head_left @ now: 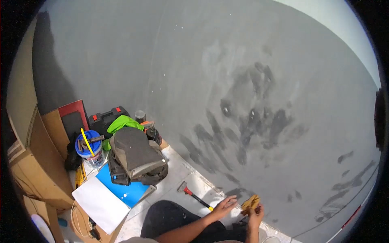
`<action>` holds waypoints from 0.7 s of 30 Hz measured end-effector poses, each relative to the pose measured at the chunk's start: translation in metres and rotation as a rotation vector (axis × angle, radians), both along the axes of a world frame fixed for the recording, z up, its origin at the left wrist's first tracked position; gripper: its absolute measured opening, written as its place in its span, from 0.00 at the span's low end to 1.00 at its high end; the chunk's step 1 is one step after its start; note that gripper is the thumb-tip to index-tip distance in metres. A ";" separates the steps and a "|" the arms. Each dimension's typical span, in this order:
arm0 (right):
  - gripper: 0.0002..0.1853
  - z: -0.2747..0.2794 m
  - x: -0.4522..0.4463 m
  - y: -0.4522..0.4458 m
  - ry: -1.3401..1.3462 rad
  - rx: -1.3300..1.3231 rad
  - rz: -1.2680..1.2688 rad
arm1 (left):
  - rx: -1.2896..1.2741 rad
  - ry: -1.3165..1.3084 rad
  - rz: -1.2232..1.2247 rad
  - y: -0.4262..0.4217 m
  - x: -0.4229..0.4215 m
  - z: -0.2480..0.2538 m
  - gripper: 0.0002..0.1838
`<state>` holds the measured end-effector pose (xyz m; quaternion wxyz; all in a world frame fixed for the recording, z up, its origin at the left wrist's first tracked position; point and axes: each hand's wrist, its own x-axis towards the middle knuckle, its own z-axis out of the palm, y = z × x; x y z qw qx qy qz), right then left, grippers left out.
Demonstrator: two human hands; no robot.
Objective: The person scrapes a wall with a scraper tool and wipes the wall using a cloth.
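My right hand (255,217) is closed on a crumpled yellow-brown piece (251,203); whether it is sandpaper or cloth I cannot tell. It is held up near the foot of the grey wall. Just to its left is my left hand (225,207), its fingers extended toward the piece but apart from it. A long-handled scraper (196,197) with a metal blade, red neck and black handle lies on the floor, its yellow end close to my left hand. My dark-trousered leg (168,220) is bent beneath my arms.
Dark smudged patches (251,125) mark the grey wall (194,60). To the left are a grey backpack (135,148), a bucket with a blue rim (90,148), a black case (107,119), a white sheet (101,202) on a blue folder (125,188), and wooden furniture (38,174).
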<state>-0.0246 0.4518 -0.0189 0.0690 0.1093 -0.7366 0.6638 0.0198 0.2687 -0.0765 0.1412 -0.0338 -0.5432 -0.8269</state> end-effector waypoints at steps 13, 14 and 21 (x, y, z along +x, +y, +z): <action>0.15 0.029 0.043 -0.087 -0.028 0.026 0.169 | 0.036 -0.093 0.018 -0.044 0.017 0.036 0.26; 0.14 0.026 0.044 -0.086 -0.023 -0.013 0.155 | 0.061 -0.043 0.057 -0.039 0.006 0.021 0.23; 0.13 0.041 0.065 -0.064 -0.157 -0.008 0.063 | 0.053 -0.053 -0.039 -0.042 0.026 0.038 0.16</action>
